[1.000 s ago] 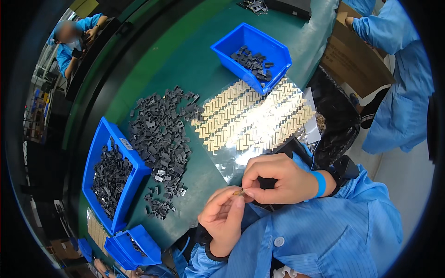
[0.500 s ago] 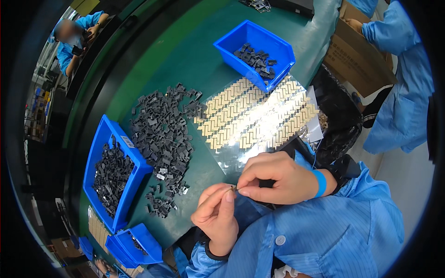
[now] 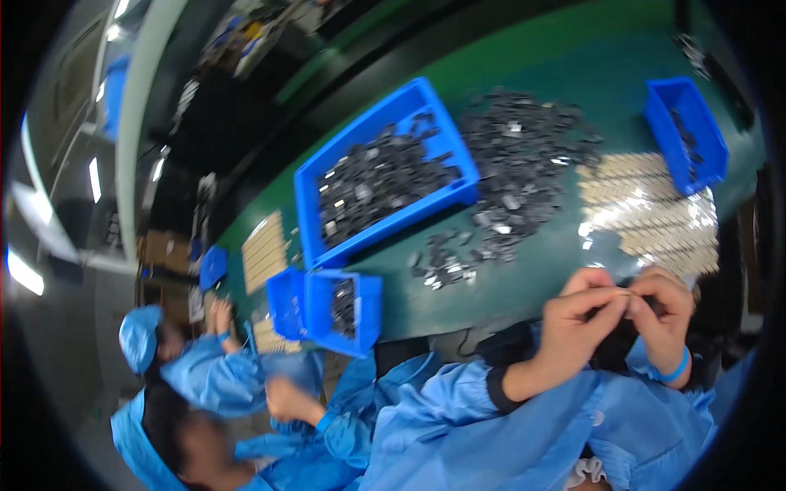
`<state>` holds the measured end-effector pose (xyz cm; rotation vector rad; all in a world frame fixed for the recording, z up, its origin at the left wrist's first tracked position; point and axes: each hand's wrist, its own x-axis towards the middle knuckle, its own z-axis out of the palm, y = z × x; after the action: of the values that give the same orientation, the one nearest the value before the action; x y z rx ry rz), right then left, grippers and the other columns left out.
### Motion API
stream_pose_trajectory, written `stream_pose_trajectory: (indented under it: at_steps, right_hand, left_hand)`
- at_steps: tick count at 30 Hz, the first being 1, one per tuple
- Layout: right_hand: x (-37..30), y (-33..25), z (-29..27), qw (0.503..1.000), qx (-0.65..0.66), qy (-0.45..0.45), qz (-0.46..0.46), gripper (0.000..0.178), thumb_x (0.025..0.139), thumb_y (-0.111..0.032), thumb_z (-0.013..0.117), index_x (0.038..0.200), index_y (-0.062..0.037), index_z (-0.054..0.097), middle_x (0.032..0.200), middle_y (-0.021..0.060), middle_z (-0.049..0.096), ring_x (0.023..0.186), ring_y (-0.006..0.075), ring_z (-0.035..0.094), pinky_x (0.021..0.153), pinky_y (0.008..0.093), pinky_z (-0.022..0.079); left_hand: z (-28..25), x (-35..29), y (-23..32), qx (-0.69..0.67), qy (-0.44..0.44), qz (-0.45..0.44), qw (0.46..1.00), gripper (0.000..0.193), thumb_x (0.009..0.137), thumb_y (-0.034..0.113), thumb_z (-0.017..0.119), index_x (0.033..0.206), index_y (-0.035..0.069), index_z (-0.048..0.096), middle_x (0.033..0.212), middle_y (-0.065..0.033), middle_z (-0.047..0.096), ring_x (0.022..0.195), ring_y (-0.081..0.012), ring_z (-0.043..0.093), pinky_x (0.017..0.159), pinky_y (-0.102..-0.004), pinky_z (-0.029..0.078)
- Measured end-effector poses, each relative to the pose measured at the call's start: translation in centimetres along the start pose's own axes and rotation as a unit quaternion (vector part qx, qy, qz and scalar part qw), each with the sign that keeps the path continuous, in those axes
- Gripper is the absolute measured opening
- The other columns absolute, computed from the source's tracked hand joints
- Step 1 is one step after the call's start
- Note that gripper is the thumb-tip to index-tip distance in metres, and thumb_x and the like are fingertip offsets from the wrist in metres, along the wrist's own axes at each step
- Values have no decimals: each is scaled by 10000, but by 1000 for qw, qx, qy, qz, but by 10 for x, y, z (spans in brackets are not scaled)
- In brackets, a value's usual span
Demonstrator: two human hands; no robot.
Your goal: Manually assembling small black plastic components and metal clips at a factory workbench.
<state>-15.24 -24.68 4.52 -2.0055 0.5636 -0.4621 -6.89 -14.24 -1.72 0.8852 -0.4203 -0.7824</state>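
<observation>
My left hand (image 3: 575,331) and my right hand (image 3: 665,311) meet fingertip to fingertip over the table's near edge, at the right of the view. Both pinch something tiny between them, too small and blurred to name. Just beyond my hands lies a clear sheet carrying rows of beige pieces (image 3: 647,213). A loose heap of small dark grey plastic parts (image 3: 520,164) spreads on the table to the left of that sheet, with a smaller cluster (image 3: 446,262) nearer me.
A large blue bin (image 3: 307,209) full of dark parts stands left of the heap. Smaller blue bins (image 3: 372,315) sit at the table edge, another blue bin (image 3: 708,135) at the far right. Two co-workers in blue (image 3: 205,376) sit close on my left.
The view has swung left, so the co-workers and large bin show more fully and my hands appear farther right. My fingertips stay pinched together.
</observation>
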Motion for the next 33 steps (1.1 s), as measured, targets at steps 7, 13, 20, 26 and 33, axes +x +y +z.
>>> stream_pose_trajectory:
  at_steps: [7, 13, 20, 26, 33]
  right_hand:
    - [-48, 6, -28, 991, 11, 101, 85, 62, 758, -19, 576, 746, 33, 544, 694, 60, 512, 580, 100, 484, 521, 213, 364]
    - [-50, 2, -31, 986, 62, 84, 133, 53, 739, -26, 579, 717, 9, 546, 683, 54, 501, 589, 104, 457, 532, 222, 349]
    - [-14, 41, -83, 967, -246, 59, -26, 122, 703, -47, 542, 627, 0, 459, 596, 101, 415, 558, 219, 424, 524, 314, 305]
    - [75, 58, -25, 892, -412, 21, -184, 72, 684, -32, 602, 734, -13, 555, 667, 120, 481, 662, 330, 488, 607, 410, 392]
    - [105, -15, 89, 888, 168, -359, -232, 106, 815, -114, 612, 814, -12, 586, 771, 73, 539, 695, 195, 547, 623, 296, 428]
  left_hand:
    - [36, -11, -26, -33, -69, -6, 997, 131, 811, 25, 615, 931, 5, 664, 926, -46, 509, 848, -113, 485, 731, -218, 404]
    - [34, -15, -27, -23, -70, -13, 997, 136, 791, -11, 615, 917, 6, 661, 924, -55, 516, 865, -123, 488, 760, -228, 404]
    - [-41, -1, 50, 222, 53, 127, 965, 167, 716, -77, 626, 866, -12, 660, 908, -91, 537, 807, -168, 527, 689, -264, 433]
    - [-106, -52, 121, 645, 65, 350, 677, 308, 577, -55, 715, 853, 56, 636, 874, -56, 529, 719, -210, 550, 623, -343, 425]
    - [-110, -69, 130, 780, -26, 383, 495, 248, 642, -27, 685, 874, 45, 633, 830, -66, 528, 671, -198, 539, 607, -349, 393]
